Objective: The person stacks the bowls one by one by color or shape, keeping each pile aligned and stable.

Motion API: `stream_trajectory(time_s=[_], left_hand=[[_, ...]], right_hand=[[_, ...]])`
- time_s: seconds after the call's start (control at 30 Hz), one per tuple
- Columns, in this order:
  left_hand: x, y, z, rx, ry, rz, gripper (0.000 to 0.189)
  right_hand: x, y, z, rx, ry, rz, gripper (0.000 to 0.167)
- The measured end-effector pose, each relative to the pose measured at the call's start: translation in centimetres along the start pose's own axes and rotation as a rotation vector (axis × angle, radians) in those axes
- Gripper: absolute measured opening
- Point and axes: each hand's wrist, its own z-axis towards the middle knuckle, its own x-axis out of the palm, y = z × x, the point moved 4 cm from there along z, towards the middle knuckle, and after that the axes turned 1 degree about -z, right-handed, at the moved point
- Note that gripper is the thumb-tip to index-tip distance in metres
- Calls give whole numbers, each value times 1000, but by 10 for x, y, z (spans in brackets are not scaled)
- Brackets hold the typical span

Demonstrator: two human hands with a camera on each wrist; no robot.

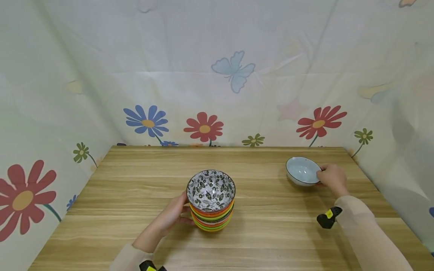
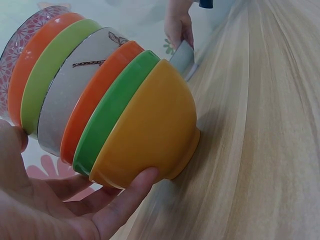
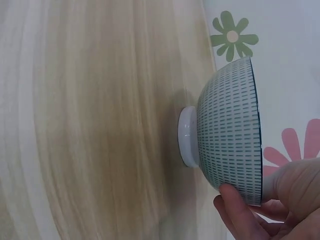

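My left hand (image 1: 173, 215) holds the left side of a tall stack of bowls, thumb near the upper rims and fingers around the lower ones. The top bowl (image 1: 211, 190) is white inside with a black leaf-and-flower pattern. Below are orange, green and pale bowls; an orange-yellow bowl (image 2: 155, 125) forms the base, standing on the table. At the right, my right hand (image 1: 333, 178) pinches the rim of a pale blue bowl (image 1: 303, 170). Its outside (image 3: 230, 130) has rows of small green dashes. Whether its white foot (image 3: 188, 136) touches the wood cannot be told.
A wooden table (image 1: 142, 173) lies under both hands. Behind and beside it hangs a pale cloth (image 1: 176, 56) printed with flowers and a butterfly. Wood surface separates the stack from the pale blue bowl. The table's right edge runs near my right hand.
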Motion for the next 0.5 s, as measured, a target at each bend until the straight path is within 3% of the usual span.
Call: stream_trajectory(time_s=[0.5], left_hand=[[1, -1, -1, 5, -8, 8, 76]], right_hand=[[3, -2, 1, 27, -11, 18, 39]])
